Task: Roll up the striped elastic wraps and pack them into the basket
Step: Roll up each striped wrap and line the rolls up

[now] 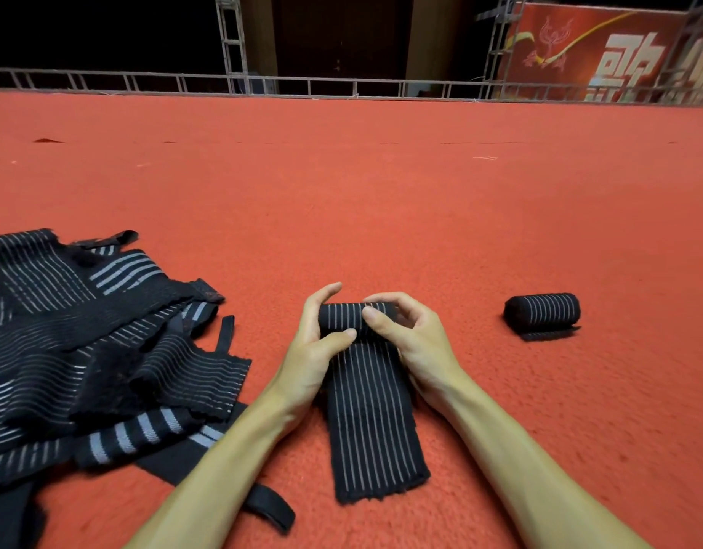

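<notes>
Red carpet floor (381, 192). Pile of loose striped wraps (84, 350), 8 o'clock. Striped elastic wrap (371, 422), centre: far end rolled, tail flat toward 6 o'clock. Left hand (318, 338), right hand (405, 330): each grip curled round the rolled end, forearms angled inward. Finished roll (543, 315), 3 o'clock, apart.

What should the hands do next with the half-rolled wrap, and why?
Probably roll the wrap one more turn toward the person. The left hand and right hand both grip its rolled end, but a long flat tail lies unrolled on the carpet, so the roll looks unfinished.
</notes>
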Action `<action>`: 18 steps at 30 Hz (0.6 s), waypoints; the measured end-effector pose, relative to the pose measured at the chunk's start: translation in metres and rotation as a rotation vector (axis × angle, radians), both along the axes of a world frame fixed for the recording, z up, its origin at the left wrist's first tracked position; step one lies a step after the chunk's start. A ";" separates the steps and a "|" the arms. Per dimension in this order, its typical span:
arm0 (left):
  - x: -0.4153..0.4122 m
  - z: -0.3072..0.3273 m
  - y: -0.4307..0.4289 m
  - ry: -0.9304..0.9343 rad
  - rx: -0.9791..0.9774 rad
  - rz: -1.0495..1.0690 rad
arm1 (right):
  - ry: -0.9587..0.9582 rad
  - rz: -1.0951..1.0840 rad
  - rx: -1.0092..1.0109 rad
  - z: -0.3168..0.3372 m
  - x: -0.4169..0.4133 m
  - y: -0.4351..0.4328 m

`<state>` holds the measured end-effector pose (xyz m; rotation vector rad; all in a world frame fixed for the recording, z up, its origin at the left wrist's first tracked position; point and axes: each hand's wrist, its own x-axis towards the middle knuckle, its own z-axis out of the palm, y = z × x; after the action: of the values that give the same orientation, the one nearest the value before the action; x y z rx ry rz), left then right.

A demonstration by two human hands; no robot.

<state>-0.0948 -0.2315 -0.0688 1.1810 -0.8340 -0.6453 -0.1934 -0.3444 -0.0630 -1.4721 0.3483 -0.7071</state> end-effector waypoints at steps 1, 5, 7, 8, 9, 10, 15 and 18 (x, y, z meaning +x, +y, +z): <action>-0.001 0.000 0.000 0.020 0.004 -0.003 | -0.009 0.010 -0.014 -0.001 0.000 -0.001; -0.003 -0.001 -0.003 0.076 0.015 0.028 | -0.052 0.055 -0.040 -0.002 -0.003 -0.004; -0.003 -0.002 -0.004 0.075 0.028 0.035 | -0.081 0.069 -0.053 -0.002 -0.003 -0.005; -0.004 -0.001 -0.004 0.068 0.038 0.038 | -0.100 0.079 -0.052 -0.002 -0.003 -0.005; -0.005 0.000 -0.003 0.056 0.051 0.040 | -0.121 0.088 -0.050 -0.002 -0.003 -0.005; -0.005 0.000 -0.002 0.051 0.057 0.042 | -0.139 0.096 -0.050 -0.002 -0.003 -0.005; -0.002 0.001 0.000 0.084 0.003 0.040 | -0.146 0.131 -0.039 0.000 -0.003 -0.003; 0.000 0.000 0.000 0.087 -0.059 0.030 | -0.073 0.060 -0.037 0.001 -0.001 -0.002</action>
<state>-0.0945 -0.2311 -0.0691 1.1026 -0.7559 -0.6382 -0.1947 -0.3459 -0.0623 -1.4817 0.2348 -0.7206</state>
